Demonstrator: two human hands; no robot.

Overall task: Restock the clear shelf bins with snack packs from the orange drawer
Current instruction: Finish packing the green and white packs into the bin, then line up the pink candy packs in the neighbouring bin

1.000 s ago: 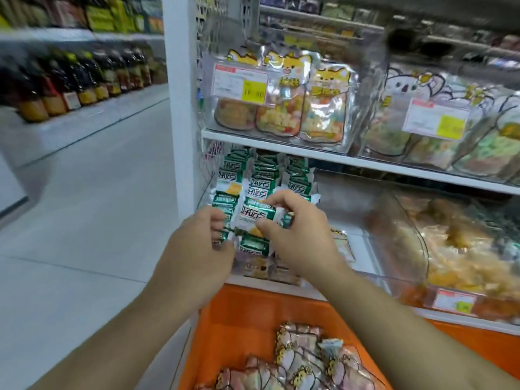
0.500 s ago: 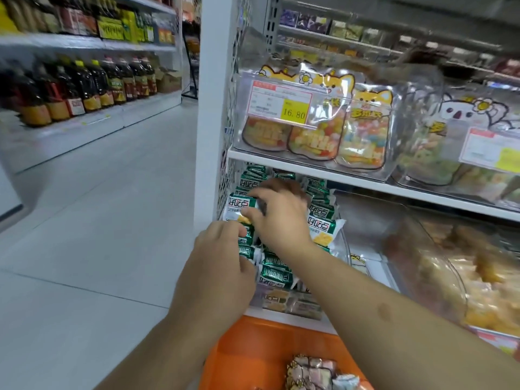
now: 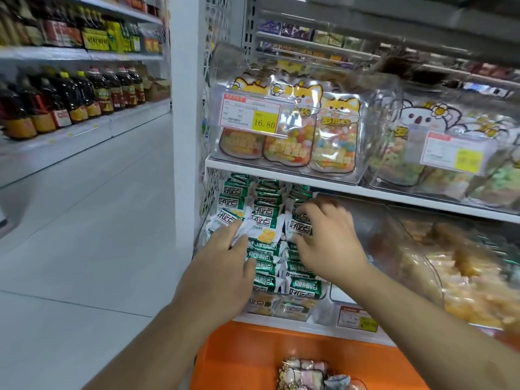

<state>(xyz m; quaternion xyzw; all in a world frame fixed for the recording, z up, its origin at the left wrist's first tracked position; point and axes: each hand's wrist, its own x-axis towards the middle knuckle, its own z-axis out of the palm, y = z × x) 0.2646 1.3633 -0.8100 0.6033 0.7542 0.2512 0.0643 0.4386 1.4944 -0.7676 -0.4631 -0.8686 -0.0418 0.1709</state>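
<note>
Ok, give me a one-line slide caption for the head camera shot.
Both hands, left and right, tidy green-and-white snack packs in a clear bin above the orange drawer.

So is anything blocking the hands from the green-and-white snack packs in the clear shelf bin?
Nothing visible. The left hand and right hand both rest directly on the green-and-white snack packs stacked in the clear shelf bin.

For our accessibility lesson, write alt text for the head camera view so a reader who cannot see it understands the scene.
Two hands, left and right, arrange green-and-white snack packs in a clear shelf bin on a shop shelf. The bin above holds cat-printed candy pouches behind a 16.80 price tag; an open orange drawer with more packs sits below.
</note>
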